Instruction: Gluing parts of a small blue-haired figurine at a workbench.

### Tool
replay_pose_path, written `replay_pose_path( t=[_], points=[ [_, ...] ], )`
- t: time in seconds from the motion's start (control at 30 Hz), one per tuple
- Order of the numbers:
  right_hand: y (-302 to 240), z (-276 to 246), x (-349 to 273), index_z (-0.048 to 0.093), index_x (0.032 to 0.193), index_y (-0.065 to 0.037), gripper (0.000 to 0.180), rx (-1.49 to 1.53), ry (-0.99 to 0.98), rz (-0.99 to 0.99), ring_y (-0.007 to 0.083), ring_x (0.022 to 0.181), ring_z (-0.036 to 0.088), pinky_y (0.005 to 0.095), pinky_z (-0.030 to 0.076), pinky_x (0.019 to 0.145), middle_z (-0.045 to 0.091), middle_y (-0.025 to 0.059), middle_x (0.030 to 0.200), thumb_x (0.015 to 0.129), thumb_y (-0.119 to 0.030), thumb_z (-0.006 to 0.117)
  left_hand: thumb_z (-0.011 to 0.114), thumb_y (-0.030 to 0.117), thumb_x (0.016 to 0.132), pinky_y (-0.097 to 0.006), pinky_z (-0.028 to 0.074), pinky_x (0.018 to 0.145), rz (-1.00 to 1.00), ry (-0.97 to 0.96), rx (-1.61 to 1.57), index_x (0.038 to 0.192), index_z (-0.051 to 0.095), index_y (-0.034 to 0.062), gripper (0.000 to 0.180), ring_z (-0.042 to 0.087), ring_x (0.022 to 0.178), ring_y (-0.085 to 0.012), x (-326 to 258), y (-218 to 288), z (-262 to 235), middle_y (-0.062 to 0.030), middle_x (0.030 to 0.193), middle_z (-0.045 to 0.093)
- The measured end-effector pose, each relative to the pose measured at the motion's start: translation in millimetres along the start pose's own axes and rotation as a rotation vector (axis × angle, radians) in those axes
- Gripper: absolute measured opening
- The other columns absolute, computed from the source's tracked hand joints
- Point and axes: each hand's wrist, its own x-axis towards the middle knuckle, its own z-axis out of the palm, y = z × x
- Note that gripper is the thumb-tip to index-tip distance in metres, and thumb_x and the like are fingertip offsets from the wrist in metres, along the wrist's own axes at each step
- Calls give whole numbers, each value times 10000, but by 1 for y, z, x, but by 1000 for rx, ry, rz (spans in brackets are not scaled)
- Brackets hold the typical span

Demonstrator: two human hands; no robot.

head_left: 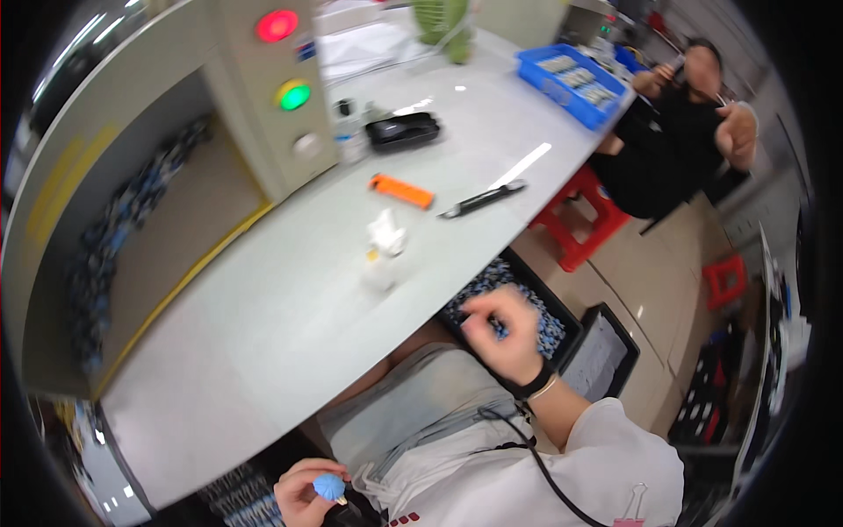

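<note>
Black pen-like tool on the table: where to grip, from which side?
Likely best: right hand from above, pinching the black pen-like tool across mid-barrel. It's slim, lies flat on the white table, uncovered; its narrow tip points left, so I'd keep off that end.

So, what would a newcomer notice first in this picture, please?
Probably the glowing red light and the green light below it, on the machine's pale panel. Next, the bright orange object lying on the white table, near a dark pen-like tool. At the bottom, the left hand holds a small blue domed piece.
</note>
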Motion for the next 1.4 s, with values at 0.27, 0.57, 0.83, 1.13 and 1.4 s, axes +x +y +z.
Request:
replay_pose_path(
  t=[0.27, 0.57, 0.83, 1.13, 1.4],
  points=[
    [-32, 69, 41, 411, 1172, -20, 548, 167, -134, 61, 135, 931, 455, 263, 394, 742, 446, 56, 1060, 695, -122, 660, 577, -6, 703, -275, 438, 688, -159, 318, 339, 885, 564, -59, 190, 549, 793, -204, -97, 1, -22, -146, 886, 558],
    [-21, 99, 48, 550, 1080, 2, 334, 67, -267, 85, 68, 765, 511, 189, 399, 642, 579, 40, 910, 837, -227, 544, 626, 131, 728, -244, 447, 582, -821, 1312, 708, 960, 597, -29, 283, 581, 679, -122, -313, -97, -62, -88, 726, 620],
    [-9, 96, 49, 567, 1061, 9, 341, 116, -201, 78, 62, 791, 512, 175, 384, 697, 584, 38, 942, 839, -248, 545, 648, 140, 688, -364, 469, 666, -884, 1685, 915, 932, 624, 40, 265, 599, 755, -301, -398, -223, -140, -176, 846, 616],
    [-15, 109, 53, 557, 1059, 24, 304, 140, -211, 72, 72, 760, 506, 189, 398, 666, 576, 32, 904, 853, -197, 526, 659, 108, 648, -361, 466, 701, -1049, 1529, 931, 903, 636, 21, 270, 598, 774, -309, -413, -244, -152, -178, 847, 616],
    [-38, 102, 41, 560, 815, -1, 126, -37, -145, 108, 38, 587, 424, 189, 352, 499, 494, -27, 672, 811, -125, 577, 644, 121, 638, -375, 446, 779, -1143, 1334, 953, 955, 598, -16, 349, 573, 884, -323, -444, -274, -169, -189, 950, 599]
  ],
)
